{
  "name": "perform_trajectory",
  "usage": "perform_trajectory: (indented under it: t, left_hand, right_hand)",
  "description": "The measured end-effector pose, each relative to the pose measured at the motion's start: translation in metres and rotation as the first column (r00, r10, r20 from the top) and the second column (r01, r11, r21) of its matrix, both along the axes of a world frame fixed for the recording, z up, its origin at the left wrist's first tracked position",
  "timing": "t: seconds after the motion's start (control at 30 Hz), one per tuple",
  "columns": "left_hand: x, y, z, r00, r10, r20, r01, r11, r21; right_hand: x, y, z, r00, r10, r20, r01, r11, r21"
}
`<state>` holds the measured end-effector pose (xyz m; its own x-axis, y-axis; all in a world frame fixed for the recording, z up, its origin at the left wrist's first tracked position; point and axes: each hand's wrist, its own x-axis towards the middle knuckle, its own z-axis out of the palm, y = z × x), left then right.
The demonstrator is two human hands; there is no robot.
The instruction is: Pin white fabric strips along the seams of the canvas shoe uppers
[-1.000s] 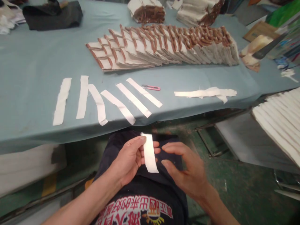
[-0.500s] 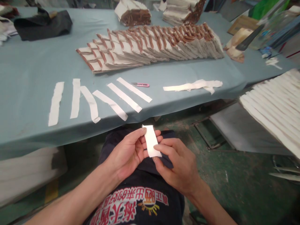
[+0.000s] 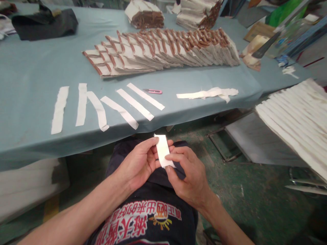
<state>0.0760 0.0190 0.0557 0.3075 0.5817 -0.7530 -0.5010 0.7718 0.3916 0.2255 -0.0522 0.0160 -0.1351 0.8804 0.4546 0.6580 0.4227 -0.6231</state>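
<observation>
A short white fabric strip (image 3: pixel 162 149) with a frayed top corner is held over my lap, in front of the table edge. My left hand (image 3: pixel 143 162) grips its upper left side, thumb on top and fingers behind. At the lower end, my right hand (image 3: pixel 187 173) pinches the strip between thumb and index finger. On the table lie several longer white strips, among them a straight strip (image 3: pixel 135 104) and a wide strip (image 3: pixel 60 110). Pink-handled thread snips (image 3: pixel 152 91) rest beside them. A frayed white strip (image 3: pixel 206 93) lies farther right.
A blue-green cloth (image 3: pixel 30 75) covers the table. Across its middle runs a fanned row of folded brown-edged fabric pieces (image 3: pixel 163 51), with stacked bundles (image 3: pixel 145 15) behind. Black cloth (image 3: pixel 44 25) lies at the back left. White layered material (image 3: pixel 298 115) stands at the right.
Both hands keep hold of the strip in nearly the same pose. The whole view has shifted slightly.
</observation>
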Motion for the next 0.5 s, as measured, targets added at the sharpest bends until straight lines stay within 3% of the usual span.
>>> perform_trajectory:
  t: [0.3, 0.5]
  left_hand:
    - [-0.007, -0.006, -0.016, 0.999, -0.044, 0.014, 0.043, 0.997, 0.06]
    - [-0.018, -0.008, -0.027, 0.993, -0.092, 0.072, 0.081, 0.986, 0.145]
  right_hand:
    - [-0.014, -0.001, -0.004, 0.992, -0.086, -0.093, 0.083, 0.996, -0.035]
    - [-0.022, 0.001, -0.002, 0.97, -0.136, -0.2, 0.096, 0.976, -0.196]
